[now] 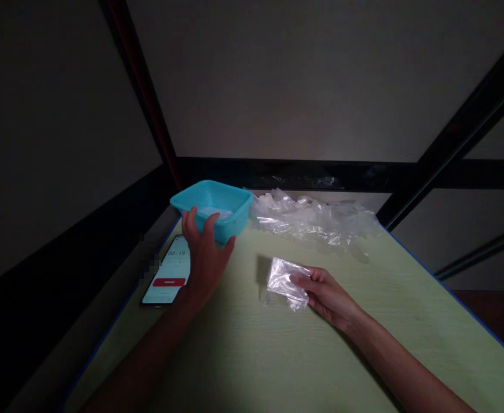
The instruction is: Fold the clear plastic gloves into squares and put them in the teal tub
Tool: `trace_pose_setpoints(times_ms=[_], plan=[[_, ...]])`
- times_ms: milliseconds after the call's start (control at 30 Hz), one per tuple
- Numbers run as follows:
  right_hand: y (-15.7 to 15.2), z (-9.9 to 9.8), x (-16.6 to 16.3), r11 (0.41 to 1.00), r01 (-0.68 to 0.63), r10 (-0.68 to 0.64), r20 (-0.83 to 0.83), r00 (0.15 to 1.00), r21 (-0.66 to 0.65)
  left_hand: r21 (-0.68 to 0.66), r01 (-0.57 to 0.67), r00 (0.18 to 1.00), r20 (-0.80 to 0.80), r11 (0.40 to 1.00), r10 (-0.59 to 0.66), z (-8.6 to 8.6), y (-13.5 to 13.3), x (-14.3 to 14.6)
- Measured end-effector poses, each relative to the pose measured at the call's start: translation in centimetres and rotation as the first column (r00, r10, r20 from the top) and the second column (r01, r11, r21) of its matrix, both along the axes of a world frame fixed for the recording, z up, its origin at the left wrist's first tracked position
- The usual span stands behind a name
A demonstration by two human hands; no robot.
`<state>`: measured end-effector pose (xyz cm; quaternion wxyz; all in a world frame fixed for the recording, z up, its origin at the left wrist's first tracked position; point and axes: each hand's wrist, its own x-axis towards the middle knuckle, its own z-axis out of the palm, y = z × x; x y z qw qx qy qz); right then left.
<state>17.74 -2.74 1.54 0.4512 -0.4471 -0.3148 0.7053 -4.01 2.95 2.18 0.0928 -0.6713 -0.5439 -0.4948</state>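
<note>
My right hand (327, 292) pinches a folded clear plastic bag (285, 277) above the middle of the table, thumb on top. Part of the bag's loose lower edge hangs below the thumb. Over on the left, my left hand (207, 252) is raised with fingers spread and curved, holding nothing. Its fingertips overlap the near side of a turquoise plastic basin (239, 221); whether they touch it I cannot tell. Inside the basin lies something pale and flat (217, 212), partly hidden by the fingers.
A heap of crumpled clear plastic bags (312, 218) lies along the table's back edge. A phone (172, 272) with a lit timer screen rests at the left edge, partly behind my left hand. The light green table (252, 355) has blue edging; a wall stands behind it.
</note>
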Motion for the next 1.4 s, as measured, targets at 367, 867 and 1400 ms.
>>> trace_pose_setpoints(times_ms=[367,867,1400], plan=[[0.0,0.1,-0.1,0.999,0.007,-0.006,-0.017,1.0,0.032,-0.085,-0.011,0.997,0.077,0.996,0.017,-0.1,3.4,0.4],[0.0,-0.1,0.3,0.999,0.001,-0.001,-0.007,1.0,0.046,0.034,0.12,0.99,0.066,0.992,-0.122,0.8,3.0,-0.1],[-0.2,1.2,1.8,0.998,-0.002,0.006,-0.061,0.998,0.066,0.155,0.404,0.915,-0.091,0.902,-0.394,0.4,-3.9,1.3]])
